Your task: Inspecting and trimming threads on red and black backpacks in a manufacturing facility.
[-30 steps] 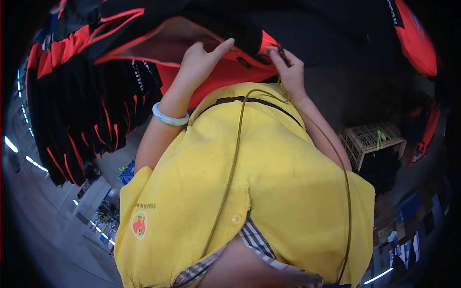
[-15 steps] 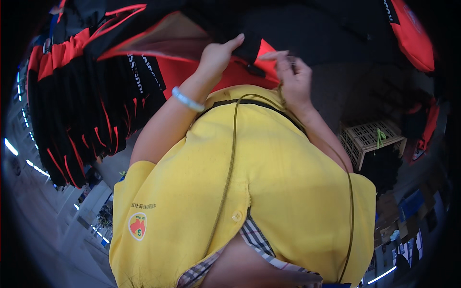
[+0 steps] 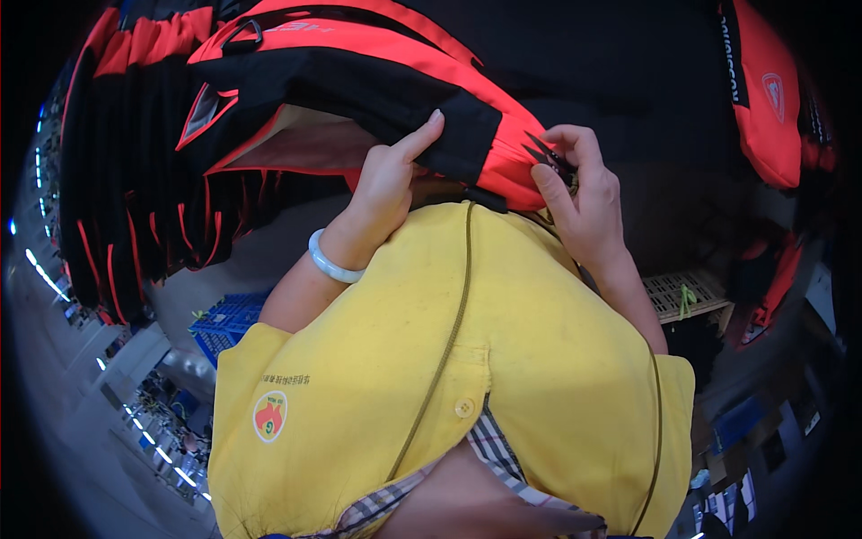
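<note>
A black-and-red sewn fabric piece [image 3: 359, 81] lies across in front of me; whether it is a garment or a bag I cannot tell. My left hand [image 3: 391, 175], with a pale bangle at the wrist, grips its near black edge, thumb on top and fingers hidden beneath. Beside that hand the cloth gapes and shows a beige lining [image 3: 310, 144]. My right hand [image 3: 584, 189] is closed round small dark thread snips [image 3: 549, 154], whose pointed blades are parted over the red end of the piece. A brown cord [image 3: 440, 350] hangs around my neck.
Many similar black-and-red pieces [image 3: 126, 171] hang in a row at the left. Another red piece [image 3: 768, 99] lies at the far right on the dark work surface [image 3: 593, 63]. A slatted beige crate [image 3: 687, 296] stands right and a blue crate [image 3: 229, 323] left.
The fabric piece has been pulled and turned, showing more of its red and black outside. My right hand has moved slightly right and down, and the snips now show clearly.
</note>
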Demonstrator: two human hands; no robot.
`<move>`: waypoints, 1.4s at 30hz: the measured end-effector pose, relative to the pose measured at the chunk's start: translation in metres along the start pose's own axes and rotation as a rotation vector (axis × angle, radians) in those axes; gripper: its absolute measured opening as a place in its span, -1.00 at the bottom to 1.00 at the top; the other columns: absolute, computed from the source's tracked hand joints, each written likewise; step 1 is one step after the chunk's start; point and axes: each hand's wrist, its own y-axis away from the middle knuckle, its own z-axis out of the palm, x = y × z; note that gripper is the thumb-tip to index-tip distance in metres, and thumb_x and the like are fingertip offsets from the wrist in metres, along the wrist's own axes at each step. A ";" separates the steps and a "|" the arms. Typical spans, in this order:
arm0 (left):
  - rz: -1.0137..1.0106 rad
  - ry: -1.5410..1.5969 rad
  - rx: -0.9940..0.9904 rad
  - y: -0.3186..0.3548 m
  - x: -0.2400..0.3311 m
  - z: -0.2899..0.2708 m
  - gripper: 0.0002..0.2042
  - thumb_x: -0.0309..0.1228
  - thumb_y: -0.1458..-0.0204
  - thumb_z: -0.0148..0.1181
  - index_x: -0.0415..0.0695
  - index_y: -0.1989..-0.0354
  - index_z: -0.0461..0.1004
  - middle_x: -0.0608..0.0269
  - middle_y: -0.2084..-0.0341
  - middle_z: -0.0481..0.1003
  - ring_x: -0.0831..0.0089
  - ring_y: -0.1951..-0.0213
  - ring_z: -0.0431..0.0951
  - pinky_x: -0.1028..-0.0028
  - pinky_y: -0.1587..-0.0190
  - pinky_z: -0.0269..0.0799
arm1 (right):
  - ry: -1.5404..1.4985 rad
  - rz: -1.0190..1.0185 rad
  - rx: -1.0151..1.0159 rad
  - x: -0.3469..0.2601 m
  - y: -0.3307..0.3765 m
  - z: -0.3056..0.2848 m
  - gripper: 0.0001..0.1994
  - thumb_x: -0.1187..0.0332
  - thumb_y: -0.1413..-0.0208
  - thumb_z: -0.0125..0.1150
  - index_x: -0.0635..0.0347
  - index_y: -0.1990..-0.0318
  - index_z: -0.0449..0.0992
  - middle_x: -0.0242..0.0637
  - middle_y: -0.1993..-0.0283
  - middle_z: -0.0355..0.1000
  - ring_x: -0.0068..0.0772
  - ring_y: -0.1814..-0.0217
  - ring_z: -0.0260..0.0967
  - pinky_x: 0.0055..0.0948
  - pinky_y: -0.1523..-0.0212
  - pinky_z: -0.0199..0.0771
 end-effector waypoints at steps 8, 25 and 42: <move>0.106 0.029 -0.041 0.001 -0.008 -0.010 -0.62 -0.22 -0.11 0.24 -0.36 0.13 0.53 0.14 0.20 0.57 0.44 0.18 0.56 0.44 0.10 0.51 | 0.185 0.005 -0.047 -0.028 0.002 0.002 -0.78 0.35 0.00 0.37 0.24 0.32 0.44 -0.19 0.43 0.45 -0.30 0.43 0.48 -0.44 0.43 0.40; 0.086 0.017 -0.095 0.002 -0.016 -0.018 -0.66 -0.19 -0.15 0.18 -0.28 0.16 0.54 0.21 0.26 0.58 0.44 0.27 0.57 0.40 0.13 0.50 | 0.304 -0.093 -0.101 -0.031 -0.012 0.034 -0.91 0.57 0.00 0.24 0.30 0.31 0.50 -0.37 0.43 0.39 -0.57 0.52 0.19 -0.56 0.49 0.19; 0.041 0.082 -0.043 -0.008 -0.010 -0.019 -0.62 -0.23 -0.09 0.26 -0.35 0.12 0.53 0.14 0.17 0.57 0.42 0.16 0.55 0.44 0.06 0.44 | 0.432 -0.095 -0.082 -0.030 -0.004 0.008 -0.82 0.31 -0.05 0.33 0.18 0.34 0.45 -0.26 0.51 0.44 -0.34 0.49 0.45 -0.45 0.47 0.37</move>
